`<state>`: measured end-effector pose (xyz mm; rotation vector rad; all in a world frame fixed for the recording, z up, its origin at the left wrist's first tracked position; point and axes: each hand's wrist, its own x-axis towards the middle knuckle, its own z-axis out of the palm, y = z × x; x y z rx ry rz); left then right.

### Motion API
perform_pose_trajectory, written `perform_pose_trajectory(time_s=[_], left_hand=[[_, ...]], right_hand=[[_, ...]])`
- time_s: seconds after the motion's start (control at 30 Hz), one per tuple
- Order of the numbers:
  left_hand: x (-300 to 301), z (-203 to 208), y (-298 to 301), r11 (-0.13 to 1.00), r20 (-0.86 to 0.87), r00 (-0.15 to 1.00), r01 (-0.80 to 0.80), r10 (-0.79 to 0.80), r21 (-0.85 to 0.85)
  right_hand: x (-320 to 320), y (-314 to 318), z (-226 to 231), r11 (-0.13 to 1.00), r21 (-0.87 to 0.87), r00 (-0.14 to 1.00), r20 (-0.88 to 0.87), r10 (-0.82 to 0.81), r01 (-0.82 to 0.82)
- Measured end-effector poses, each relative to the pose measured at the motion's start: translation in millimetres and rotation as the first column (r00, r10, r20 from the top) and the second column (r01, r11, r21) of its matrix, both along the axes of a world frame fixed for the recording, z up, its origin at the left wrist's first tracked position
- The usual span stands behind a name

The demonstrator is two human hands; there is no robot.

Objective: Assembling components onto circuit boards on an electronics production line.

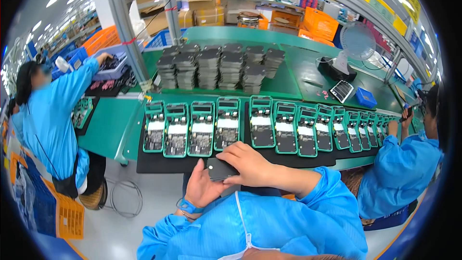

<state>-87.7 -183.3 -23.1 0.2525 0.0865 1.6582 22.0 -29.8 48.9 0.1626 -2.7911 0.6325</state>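
Observation:
Close to my body, in front of the bench edge, I hold a flat black plate (220, 169) with cut corners and a small pale dot; it may be several plates together. My right hand (249, 164) lies over its right end, fingers bent across the far edge and thumb at the near edge. The left hand (204, 187) supports it from the left and below, thumb up, with a blue wrist strap (190, 206) behind it. Beyond my hands stands a row of green-framed device housings (201, 129) with inner parts exposed. The right-hand housings (263, 125) show black plates low inside.
Tall stacks of dark plates (207, 70) stand on the green bench (308, 79) behind the row. A black mat (159, 162) lies under the housings. Farther right are a fan (357, 41) and a blue tray (366, 97). Co-workers in blue sit left (57, 110) and right (397, 173).

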Motion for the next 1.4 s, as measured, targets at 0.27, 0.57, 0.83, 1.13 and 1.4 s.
perform_pose_trajectory(time_s=[0.27,0.57,0.83,1.13,1.4], left_hand=[[5.1,-19.2,-16.7,0.993,0.006,0.999,0.047,-0.047,-0.106],[-1.4,-8.3,-20.6,0.979,0.033,0.998,-0.042,0.049,-0.198],[-3.3,-5.3,-29.7,0.955,-0.068,0.994,-0.099,0.083,-0.281],[-8.9,-5.9,-30.3,0.951,-0.067,0.99,-0.137,0.122,-0.278],[-17.3,-3.5,-35.3,0.923,-0.164,0.96,-0.265,0.226,-0.28]], right_hand=[[23.2,-6.1,-27.3,0.996,-0.061,0.998,0.007,0.07,-0.069],[4.2,28.8,-24.0,0.97,0.108,0.967,-0.16,-0.2,0.219],[-24.4,44.5,-40.4,0.927,0.223,0.953,-0.08,-0.292,0.302],[-22.4,37.8,-33.0,0.901,0.335,0.962,-0.077,-0.264,0.274],[-23.9,2.5,-24.0,0.981,-0.013,0.981,0.014,0.193,-0.193]])
